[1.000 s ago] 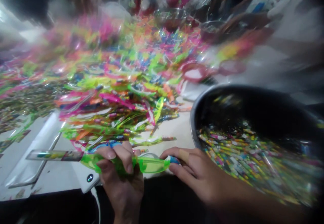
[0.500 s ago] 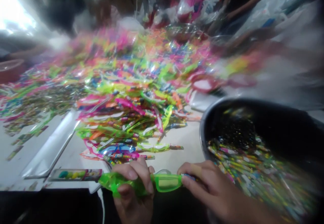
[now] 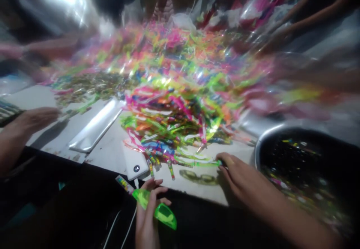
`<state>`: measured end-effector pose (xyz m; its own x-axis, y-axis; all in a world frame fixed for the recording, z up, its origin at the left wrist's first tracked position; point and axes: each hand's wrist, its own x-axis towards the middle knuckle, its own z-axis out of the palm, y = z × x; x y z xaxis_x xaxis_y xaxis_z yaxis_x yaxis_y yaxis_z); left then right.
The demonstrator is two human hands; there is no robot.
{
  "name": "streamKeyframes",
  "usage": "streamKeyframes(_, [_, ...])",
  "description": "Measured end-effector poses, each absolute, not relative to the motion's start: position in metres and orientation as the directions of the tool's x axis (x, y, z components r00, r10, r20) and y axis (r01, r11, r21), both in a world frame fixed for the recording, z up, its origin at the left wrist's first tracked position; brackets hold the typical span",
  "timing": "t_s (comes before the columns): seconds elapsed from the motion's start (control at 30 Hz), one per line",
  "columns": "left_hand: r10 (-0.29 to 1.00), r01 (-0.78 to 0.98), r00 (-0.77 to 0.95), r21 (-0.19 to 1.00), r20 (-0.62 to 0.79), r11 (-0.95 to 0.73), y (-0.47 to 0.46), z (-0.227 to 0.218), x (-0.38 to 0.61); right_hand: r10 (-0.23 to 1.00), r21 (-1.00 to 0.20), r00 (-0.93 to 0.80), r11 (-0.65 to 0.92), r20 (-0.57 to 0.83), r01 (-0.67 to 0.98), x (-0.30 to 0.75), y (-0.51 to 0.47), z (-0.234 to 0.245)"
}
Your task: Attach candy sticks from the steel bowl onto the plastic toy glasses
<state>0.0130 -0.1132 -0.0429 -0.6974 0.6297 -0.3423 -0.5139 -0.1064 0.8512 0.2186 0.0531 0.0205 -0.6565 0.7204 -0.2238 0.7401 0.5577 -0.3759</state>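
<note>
My left hand point(image 3: 147, 213) is closed around bright green plastic toy glasses point(image 3: 165, 216) at the table's near edge. A clear tube of small coloured candies point(image 3: 123, 183) sticks out from one end of them. At the end of another slim pair of green-and-white toy glasses point(image 3: 198, 161), my right hand point(image 3: 234, 172) pinches with thumb and fingers. That pair is just above the table, casting a glasses-shaped shadow. Right behind it lies a heap of coloured toy glasses point(image 3: 171, 117) with candy tubes.
A white power bank point(image 3: 135, 162) with a cable lies at the table edge. Left of it is a silvery flat packet point(image 3: 97, 125). A black tub point(image 3: 261, 144) with many candy tubes stands right. Another person's hand point(image 3: 36, 119) is at left; another person's arms point(image 3: 315, 20) are at far right.
My hands have moved apart: the right one forward to the heap's front with one pair, the left one down with the green pair. Another person's hand has appeared at left. The view has shifted.
</note>
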Motion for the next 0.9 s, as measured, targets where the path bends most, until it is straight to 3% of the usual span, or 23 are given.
streamKeyframes(0.27, [0.657,-0.633,-0.603,0.773,-0.454,-0.046,-0.099,-0.065,0.036,0.650,-0.161,-0.687,0.678,-0.325,0.717,0.165,0.082,-0.021])
streamKeyframes(0.6, [0.699,-0.792,-0.479,0.605,-0.532,-0.082,-0.083,-0.058,0.041,0.631,-0.224,-0.668,0.639,-0.395,0.736,0.165,0.078,-0.003])
streamKeyframes(0.9, [0.725,-0.845,-0.395,0.533,-0.565,-0.046,-0.071,-0.054,0.040,0.704,-0.064,-0.591,0.621,-0.394,0.781,0.184,0.094,0.014])
